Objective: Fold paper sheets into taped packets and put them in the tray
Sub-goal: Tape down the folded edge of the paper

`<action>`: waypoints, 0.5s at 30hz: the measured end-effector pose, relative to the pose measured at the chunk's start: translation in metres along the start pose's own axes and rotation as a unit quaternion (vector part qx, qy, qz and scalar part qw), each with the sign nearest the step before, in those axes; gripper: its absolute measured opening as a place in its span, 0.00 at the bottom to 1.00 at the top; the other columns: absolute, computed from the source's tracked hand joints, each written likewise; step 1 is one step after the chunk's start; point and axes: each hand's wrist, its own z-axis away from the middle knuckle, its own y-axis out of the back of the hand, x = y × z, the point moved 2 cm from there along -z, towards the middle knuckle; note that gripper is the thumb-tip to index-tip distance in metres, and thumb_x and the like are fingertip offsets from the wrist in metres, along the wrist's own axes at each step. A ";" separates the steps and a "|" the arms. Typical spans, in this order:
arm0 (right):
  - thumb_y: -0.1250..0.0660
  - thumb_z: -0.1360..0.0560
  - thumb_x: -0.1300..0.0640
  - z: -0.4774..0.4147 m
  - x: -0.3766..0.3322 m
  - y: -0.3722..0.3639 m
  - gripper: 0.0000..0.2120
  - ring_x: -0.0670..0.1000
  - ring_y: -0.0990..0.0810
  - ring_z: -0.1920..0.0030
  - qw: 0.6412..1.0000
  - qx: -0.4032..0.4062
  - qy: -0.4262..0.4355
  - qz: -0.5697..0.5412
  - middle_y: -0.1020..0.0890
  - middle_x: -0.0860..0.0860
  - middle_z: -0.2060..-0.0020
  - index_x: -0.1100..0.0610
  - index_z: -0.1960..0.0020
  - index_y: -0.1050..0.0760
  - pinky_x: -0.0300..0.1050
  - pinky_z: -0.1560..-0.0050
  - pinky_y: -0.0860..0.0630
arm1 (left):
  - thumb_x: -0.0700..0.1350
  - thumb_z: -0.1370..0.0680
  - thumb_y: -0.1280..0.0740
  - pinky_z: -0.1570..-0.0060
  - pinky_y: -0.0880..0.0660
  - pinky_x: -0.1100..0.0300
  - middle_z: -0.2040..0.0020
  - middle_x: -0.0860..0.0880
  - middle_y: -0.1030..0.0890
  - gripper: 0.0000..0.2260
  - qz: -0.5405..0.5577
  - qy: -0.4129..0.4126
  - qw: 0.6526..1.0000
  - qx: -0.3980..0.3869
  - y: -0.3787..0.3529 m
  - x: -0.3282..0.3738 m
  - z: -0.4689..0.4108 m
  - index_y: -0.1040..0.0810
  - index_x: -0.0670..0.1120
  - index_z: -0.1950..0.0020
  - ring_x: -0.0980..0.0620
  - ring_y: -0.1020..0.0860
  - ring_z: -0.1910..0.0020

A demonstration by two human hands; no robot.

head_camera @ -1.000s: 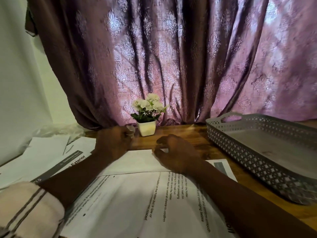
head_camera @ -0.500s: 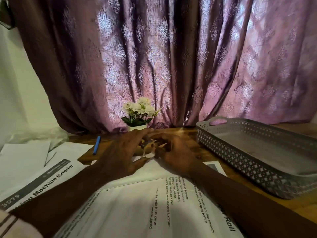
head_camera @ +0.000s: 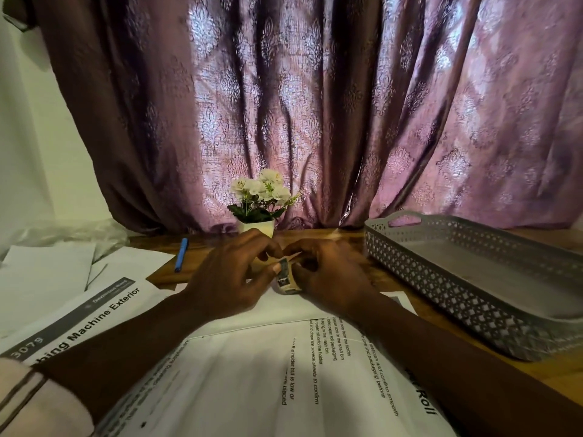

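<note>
Over the far edge of the folded white printed paper sheet [head_camera: 252,367], I have my left hand [head_camera: 233,275] and right hand [head_camera: 331,272] both pinching the small patterned tape roll [head_camera: 285,280], fingers curled, likely to peel a sealing strip right where it's needed. The grey perforated plastic tray [head_camera: 426,279] sits near on the right, handy for the packet.

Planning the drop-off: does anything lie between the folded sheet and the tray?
Nothing visible does: only bare table separates the sheet from the tray. The left hand and right hand hold the tape roll over it.
</note>
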 end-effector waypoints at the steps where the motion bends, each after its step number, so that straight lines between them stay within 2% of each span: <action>1: 0.25 0.23 0.57 0.000 0.000 -0.001 0.13 0.44 0.14 0.57 1.000 -0.005 0.002 0.006 0.12 0.46 0.51 0.48 0.39 0.18 0.49 0.63 0.14 | 0.48 0.22 0.31 0.66 0.23 0.58 0.54 0.56 0.23 0.04 0.004 0.002 1.000 0.001 0.000 -0.001 0.000 0.22 0.51 0.49 0.58 0.24 0.58; 4: 0.25 0.22 0.56 0.000 0.001 -0.002 0.08 0.44 0.14 0.58 1.000 -0.010 0.009 0.020 0.12 0.46 0.54 0.50 0.43 0.16 0.50 0.63 0.15 | 0.46 0.22 0.29 0.68 0.24 0.57 0.55 0.55 0.24 0.03 0.002 0.001 1.000 0.004 0.000 -0.002 -0.001 0.23 0.50 0.51 0.57 0.24 0.59; 6: 0.27 0.22 0.55 -0.001 0.001 0.000 0.04 0.44 0.15 0.60 0.999 0.007 0.002 0.034 0.13 0.44 0.57 0.50 0.47 0.15 0.52 0.61 0.15 | 0.45 0.22 0.28 0.68 0.27 0.62 0.57 0.54 0.24 0.05 -0.008 0.003 1.000 0.017 0.001 0.000 -0.001 0.23 0.49 0.53 0.58 0.25 0.62; 9: 0.27 0.22 0.55 0.001 0.003 0.005 0.02 0.42 0.15 0.60 0.998 0.040 -0.042 0.015 0.13 0.43 0.58 0.51 0.52 0.15 0.48 0.59 0.15 | 0.42 0.23 0.26 0.69 0.29 0.67 0.61 0.53 0.23 0.07 -0.018 0.010 0.999 0.040 0.004 0.007 -0.001 0.23 0.48 0.54 0.60 0.26 0.65; 13: 0.28 0.24 0.60 -0.002 0.013 0.011 0.05 0.39 0.16 0.64 0.991 0.090 -0.087 -0.038 0.15 0.43 0.64 0.54 0.57 0.15 0.43 0.58 0.17 | 0.42 0.23 0.27 0.69 0.27 0.60 0.64 0.54 0.22 0.08 -0.018 0.057 0.994 0.086 0.007 0.007 -0.001 0.25 0.48 0.56 0.58 0.24 0.67; 15: 0.29 0.23 0.61 -0.005 0.021 0.012 0.06 0.41 0.15 0.60 0.988 0.107 -0.089 -0.061 0.13 0.45 0.62 0.54 0.56 0.14 0.46 0.53 0.17 | 0.41 0.24 0.27 0.69 0.26 0.56 0.65 0.54 0.23 0.08 -0.013 0.086 0.991 0.106 0.005 0.001 0.000 0.25 0.49 0.57 0.57 0.24 0.67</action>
